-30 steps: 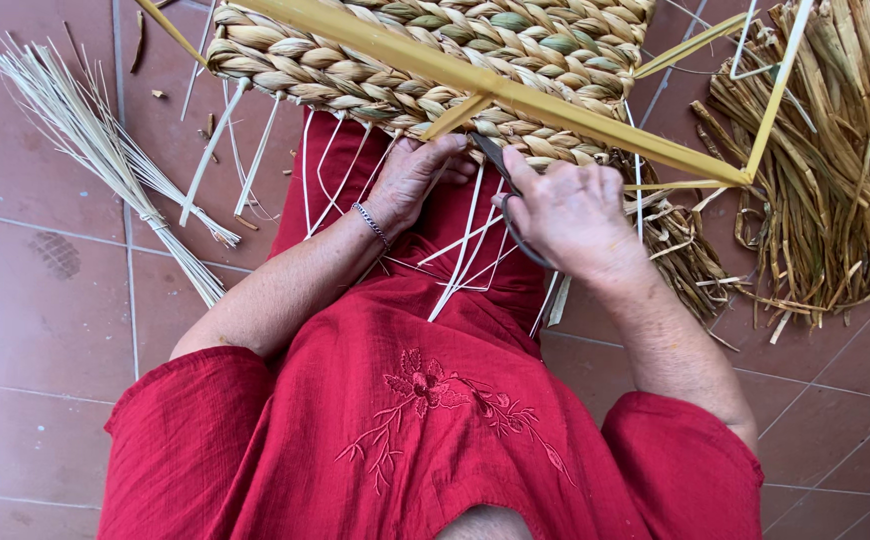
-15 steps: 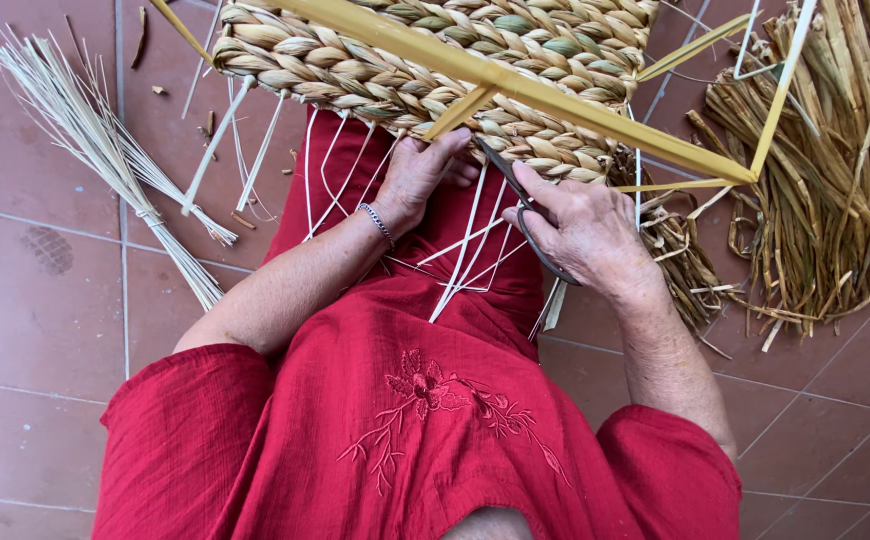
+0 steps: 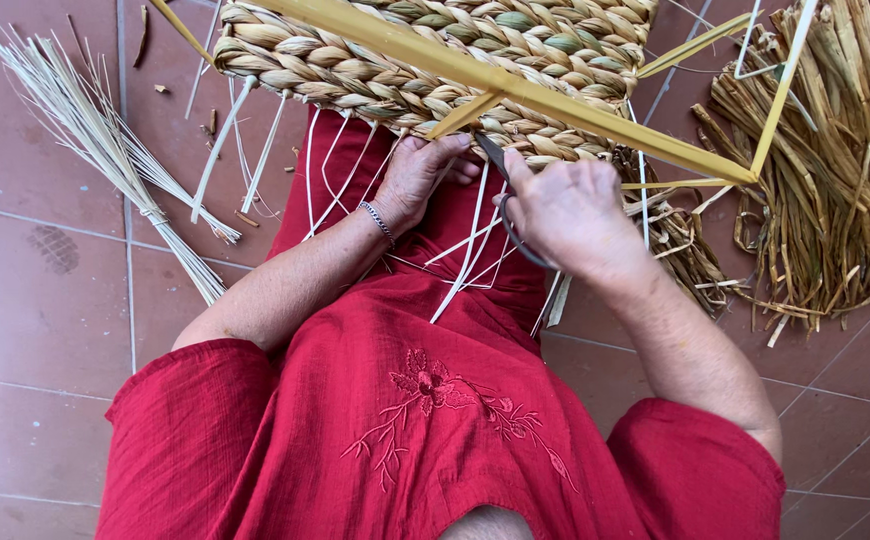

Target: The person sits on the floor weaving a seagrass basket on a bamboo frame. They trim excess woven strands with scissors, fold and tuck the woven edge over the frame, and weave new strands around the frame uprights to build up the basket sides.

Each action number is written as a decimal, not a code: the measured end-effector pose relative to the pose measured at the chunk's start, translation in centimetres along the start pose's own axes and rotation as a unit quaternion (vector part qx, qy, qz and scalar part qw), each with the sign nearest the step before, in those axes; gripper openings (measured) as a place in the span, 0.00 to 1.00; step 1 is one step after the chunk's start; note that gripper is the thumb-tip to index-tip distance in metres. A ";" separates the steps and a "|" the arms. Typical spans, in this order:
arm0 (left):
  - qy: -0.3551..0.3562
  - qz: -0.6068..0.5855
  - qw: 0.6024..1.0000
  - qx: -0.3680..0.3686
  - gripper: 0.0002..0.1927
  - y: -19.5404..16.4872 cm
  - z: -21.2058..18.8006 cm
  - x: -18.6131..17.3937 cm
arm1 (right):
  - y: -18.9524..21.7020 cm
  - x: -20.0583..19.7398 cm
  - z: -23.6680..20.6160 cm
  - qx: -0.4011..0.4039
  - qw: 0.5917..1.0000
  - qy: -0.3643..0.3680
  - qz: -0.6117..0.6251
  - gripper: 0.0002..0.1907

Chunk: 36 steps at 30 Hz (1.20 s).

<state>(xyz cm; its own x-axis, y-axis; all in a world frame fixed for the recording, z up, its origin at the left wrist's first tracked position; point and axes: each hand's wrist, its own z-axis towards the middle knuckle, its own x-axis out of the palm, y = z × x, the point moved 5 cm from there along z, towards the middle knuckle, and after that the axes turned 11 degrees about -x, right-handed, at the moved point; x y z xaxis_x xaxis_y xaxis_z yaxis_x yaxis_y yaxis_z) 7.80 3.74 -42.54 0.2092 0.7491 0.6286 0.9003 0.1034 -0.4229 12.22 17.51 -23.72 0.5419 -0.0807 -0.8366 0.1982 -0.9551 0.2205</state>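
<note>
The person sits with a woven seat of thick braided straw-coloured rush (image 3: 425,60) on a yellow wooden frame (image 3: 555,105) tipped over the lap, its near edge touching the red embroidered dress (image 3: 405,400). The left hand (image 3: 417,175) presses up against the underside of that edge, fingers curled around thin pale strands (image 3: 465,250) that hang down over the dress; its grip is narrow, closed on the strands. The right hand (image 3: 570,210) holds a pair of dark metal scissors (image 3: 500,195), fingers through the loops, blades pointing up at the braid just beside the left fingertips. Whether the blades are parted I cannot make out, since the hand covers most of them.

Open tiled floor (image 3: 45,300) lies to the left, past a tied bundle of pale thin reeds (image 3: 105,150). To the right a heap of dried greenish-brown rush (image 3: 825,180) crowds close to the frame's corner. The top of the seat and the heap run out of view.
</note>
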 end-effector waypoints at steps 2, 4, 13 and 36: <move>-0.004 0.003 1.000 0.000 0.15 0.1 0.0 0.0 | -0.2 -1.3 0.0 -0.060 0.995 -0.072 -0.026 0.27; -0.005 0.001 1.000 0.005 0.15 0.1 0.1 0.0 | -0.2 -0.1 0.9 -0.016 0.998 0.008 -0.056 0.23; -0.022 0.011 1.000 0.012 0.15 0.0 -0.3 0.5 | 1.4 2.6 -0.8 0.049 0.992 -0.114 -0.034 0.27; -0.067 0.036 0.997 0.001 0.19 -0.2 -0.6 -0.4 | -0.8 5.9 -6.8 0.120 0.945 -0.301 0.045 0.44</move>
<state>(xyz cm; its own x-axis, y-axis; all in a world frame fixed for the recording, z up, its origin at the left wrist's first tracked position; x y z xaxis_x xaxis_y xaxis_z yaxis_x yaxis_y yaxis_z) 7.73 3.01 -42.29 0.2208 0.8352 0.5038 0.8835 0.0475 -0.4659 20.79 19.68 -25.45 -0.0292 -0.2425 -0.9697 -0.0565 -0.9682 0.2438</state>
